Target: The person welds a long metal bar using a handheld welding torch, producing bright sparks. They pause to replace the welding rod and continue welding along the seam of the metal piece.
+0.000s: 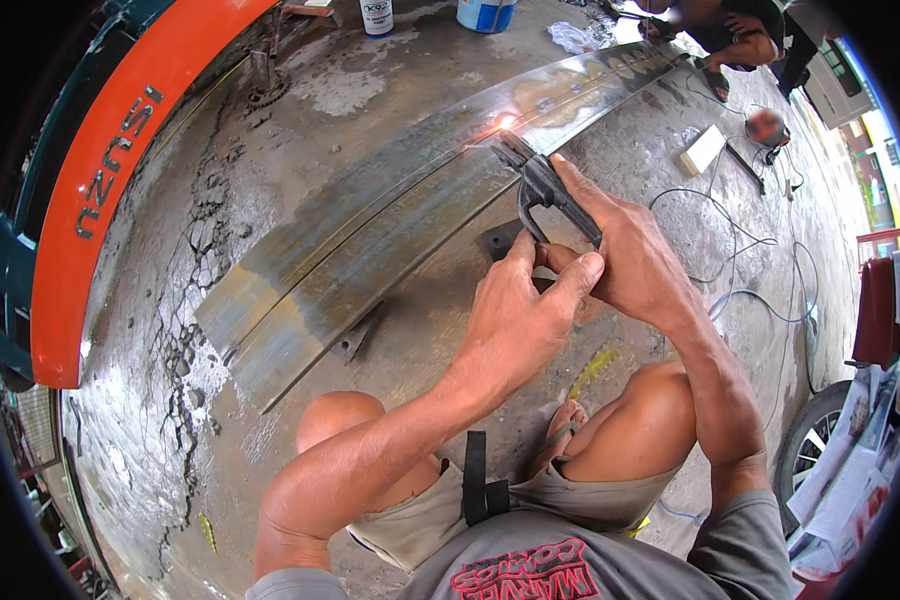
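Head view, landmark: the long steel plate [390, 210] lying on the cracked concrete floor [170, 330], running from lower left to upper right.
Right hand [630, 250]: at the plate's near edge, grip wrapped around the dark handle of the welding electrode holder [545, 195].
Left hand [515, 320]: just beside the right hand, on the side away from the plate; its fingertips [580, 272] touch the holder's rear end, a narrow grip steadying it.
Electrode holder: points up and left from both hands toward the plate; its tip meets the plate's top face.
Glow [503, 123]: a bright orange-white spot on the plate, right at the holder's tip.
Small bracket [362, 335]: dark, under the plate's near edge, left of the hands.
Blue cable [740, 260]: loops on the floor to the right of the plate.
Orange vehicle panel [120, 160]: curved, well to the left of the plate.
Blue-and-white bucket [485, 14]: beyond the plate's far edge.
Another person [735, 30]: crouches near the plate's far right end.
Knees [650, 410]: the person's own, bare, below the hands.
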`<act>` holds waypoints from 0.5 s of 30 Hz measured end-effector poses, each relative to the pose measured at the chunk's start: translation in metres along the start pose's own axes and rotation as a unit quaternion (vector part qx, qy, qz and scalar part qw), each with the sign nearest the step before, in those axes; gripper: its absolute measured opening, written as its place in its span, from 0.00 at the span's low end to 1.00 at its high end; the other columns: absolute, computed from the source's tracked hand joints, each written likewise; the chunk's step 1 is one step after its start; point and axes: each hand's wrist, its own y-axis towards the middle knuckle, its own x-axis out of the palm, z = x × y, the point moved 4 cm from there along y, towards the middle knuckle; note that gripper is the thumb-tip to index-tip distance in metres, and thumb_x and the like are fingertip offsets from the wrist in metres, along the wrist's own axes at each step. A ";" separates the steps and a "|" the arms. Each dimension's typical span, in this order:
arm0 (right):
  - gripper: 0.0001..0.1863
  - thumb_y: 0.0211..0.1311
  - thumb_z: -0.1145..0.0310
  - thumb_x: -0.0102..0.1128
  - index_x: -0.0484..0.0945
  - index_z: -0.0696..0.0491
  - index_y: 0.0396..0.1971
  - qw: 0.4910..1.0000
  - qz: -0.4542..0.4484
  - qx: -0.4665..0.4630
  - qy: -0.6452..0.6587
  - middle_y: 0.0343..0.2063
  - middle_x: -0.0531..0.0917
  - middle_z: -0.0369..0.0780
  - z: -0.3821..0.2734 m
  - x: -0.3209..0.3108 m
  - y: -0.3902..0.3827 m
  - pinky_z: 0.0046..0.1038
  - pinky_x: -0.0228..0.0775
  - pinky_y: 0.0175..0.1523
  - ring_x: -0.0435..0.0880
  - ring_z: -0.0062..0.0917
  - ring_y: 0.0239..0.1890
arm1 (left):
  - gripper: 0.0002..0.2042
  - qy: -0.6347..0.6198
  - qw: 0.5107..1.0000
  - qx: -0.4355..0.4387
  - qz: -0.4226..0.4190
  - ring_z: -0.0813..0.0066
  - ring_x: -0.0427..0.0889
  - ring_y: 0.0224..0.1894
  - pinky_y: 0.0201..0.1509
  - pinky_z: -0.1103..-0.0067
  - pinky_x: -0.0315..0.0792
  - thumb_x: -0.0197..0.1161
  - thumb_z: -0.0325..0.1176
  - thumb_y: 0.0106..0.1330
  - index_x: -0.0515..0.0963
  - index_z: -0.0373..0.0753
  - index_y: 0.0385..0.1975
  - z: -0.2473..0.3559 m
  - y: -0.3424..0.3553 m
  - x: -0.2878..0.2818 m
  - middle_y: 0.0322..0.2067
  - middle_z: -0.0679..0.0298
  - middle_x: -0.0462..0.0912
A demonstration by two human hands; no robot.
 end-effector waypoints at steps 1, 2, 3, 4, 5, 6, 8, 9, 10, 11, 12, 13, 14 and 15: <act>0.46 0.61 0.61 0.78 0.68 0.62 0.77 1.000 0.003 -0.004 -0.003 0.45 0.87 0.62 0.000 0.000 0.000 0.47 0.80 0.54 0.91 0.56 0.49 | 0.23 0.004 1.000 0.004 0.001 0.57 0.89 0.45 0.58 0.62 0.76 0.66 0.50 0.74 0.81 0.29 0.44 -0.001 0.000 0.000 0.37 0.47 0.89; 0.46 0.61 0.61 0.78 0.68 0.61 0.77 1.000 0.006 -0.008 -0.007 0.44 0.87 0.62 -0.001 0.000 0.000 0.47 0.80 0.54 0.91 0.56 0.48 | 0.23 0.008 1.000 0.009 0.002 0.57 0.89 0.45 0.58 0.62 0.76 0.66 0.50 0.74 0.81 0.29 0.44 -0.003 0.001 0.000 0.37 0.48 0.89; 0.46 0.61 0.61 0.78 0.68 0.61 0.77 1.000 -0.004 0.004 -0.003 0.45 0.87 0.62 -0.001 0.001 0.001 0.47 0.80 0.54 0.91 0.56 0.48 | 0.23 0.013 1.000 0.013 0.004 0.58 0.89 0.45 0.58 0.62 0.76 0.66 0.50 0.74 0.81 0.29 0.44 -0.003 0.002 -0.001 0.37 0.48 0.89; 0.47 0.61 0.61 0.78 0.68 0.61 0.77 1.000 -0.013 0.015 0.001 0.45 0.87 0.62 -0.001 0.002 0.002 0.47 0.80 0.54 0.91 0.56 0.49 | 0.23 0.010 1.000 0.010 0.004 0.58 0.89 0.45 0.59 0.62 0.76 0.66 0.50 0.74 0.81 0.29 0.44 -0.004 0.002 -0.002 0.37 0.48 0.89; 0.47 0.61 0.60 0.78 0.68 0.60 0.78 0.999 -0.022 0.026 0.004 0.45 0.87 0.62 -0.001 0.003 0.002 0.47 0.80 0.54 0.91 0.56 0.49 | 0.23 0.007 1.000 0.008 0.004 0.58 0.89 0.45 0.59 0.62 0.76 0.66 0.50 0.74 0.81 0.29 0.44 -0.004 0.002 -0.002 0.37 0.48 0.89; 0.47 0.61 0.60 0.78 0.67 0.60 0.78 0.999 -0.021 0.024 0.004 0.45 0.87 0.62 -0.001 0.003 0.002 0.47 0.80 0.53 0.91 0.56 0.48 | 0.23 0.004 1.000 0.005 0.003 0.59 0.89 0.45 0.59 0.61 0.76 0.66 0.49 0.74 0.81 0.29 0.44 -0.004 0.002 -0.003 0.37 0.48 0.89; 0.47 0.62 0.60 0.78 0.67 0.59 0.78 1.000 -0.018 0.019 0.003 0.44 0.87 0.61 0.001 0.005 0.003 0.48 0.80 0.53 0.91 0.56 0.47 | 0.23 0.001 1.000 0.000 0.000 0.60 0.88 0.45 0.58 0.62 0.76 0.66 0.49 0.74 0.81 0.29 0.44 -0.006 0.002 -0.003 0.37 0.48 0.89; 0.47 0.62 0.59 0.78 0.67 0.59 0.78 1.000 -0.013 0.014 -0.007 0.43 0.87 0.61 0.001 0.006 0.002 0.48 0.79 0.53 0.90 0.56 0.47 | 0.23 -0.001 1.000 -0.003 -0.001 0.60 0.88 0.45 0.58 0.62 0.76 0.66 0.49 0.74 0.82 0.29 0.45 -0.007 0.002 -0.003 0.37 0.48 0.89; 0.47 0.62 0.59 0.78 0.67 0.59 0.78 1.000 -0.009 0.009 -0.017 0.42 0.87 0.60 0.003 0.007 0.002 0.48 0.79 0.54 0.90 0.56 0.47 | 0.23 -0.002 1.000 -0.002 0.001 0.61 0.88 0.45 0.58 0.62 0.77 0.66 0.50 0.74 0.82 0.29 0.45 -0.007 0.002 -0.003 0.37 0.48 0.89; 0.47 0.63 0.59 0.78 0.67 0.59 0.78 1.000 -0.008 0.005 -0.022 0.41 0.87 0.60 0.003 0.007 0.002 0.48 0.79 0.54 0.90 0.56 0.47 | 0.23 -0.003 1.000 -0.002 0.003 0.61 0.88 0.45 0.57 0.62 0.77 0.66 0.50 0.74 0.82 0.29 0.44 -0.007 0.001 -0.003 0.37 0.48 0.89; 0.46 0.63 0.59 0.78 0.67 0.59 0.78 1.000 -0.006 0.001 -0.028 0.41 0.87 0.60 0.004 0.008 0.001 0.48 0.79 0.54 0.90 0.56 0.47 | 0.23 -0.004 1.000 -0.002 0.005 0.61 0.88 0.45 0.56 0.63 0.77 0.66 0.50 0.74 0.82 0.29 0.44 -0.007 0.001 -0.002 0.37 0.48 0.89; 0.46 0.63 0.59 0.77 0.67 0.59 0.78 1.000 -0.008 -0.002 -0.029 0.40 0.87 0.60 0.006 0.008 0.002 0.48 0.78 0.54 0.90 0.56 0.47 | 0.24 -0.011 1.000 0.001 0.007 0.61 0.89 0.44 0.56 0.63 0.78 0.66 0.50 0.74 0.82 0.29 0.44 -0.007 0.000 -0.002 0.37 0.47 0.89; 0.46 0.63 0.59 0.77 0.67 0.59 0.78 1.000 -0.011 -0.002 -0.027 0.40 0.87 0.59 0.006 0.008 0.002 0.49 0.78 0.54 0.89 0.56 0.47 | 0.24 -0.019 1.000 0.004 0.010 0.61 0.89 0.44 0.55 0.63 0.78 0.66 0.51 0.74 0.82 0.28 0.44 -0.006 0.000 -0.001 0.37 0.47 0.89; 0.46 0.63 0.60 0.77 0.67 0.59 0.78 1.000 -0.015 -0.003 -0.026 0.40 0.87 0.59 0.005 0.008 0.003 0.49 0.78 0.54 0.89 0.56 0.47 | 0.25 -0.026 1.000 0.008 0.012 0.62 0.89 0.44 0.54 0.63 0.78 0.67 0.51 0.74 0.82 0.28 0.44 -0.006 0.000 -0.001 0.37 0.47 0.89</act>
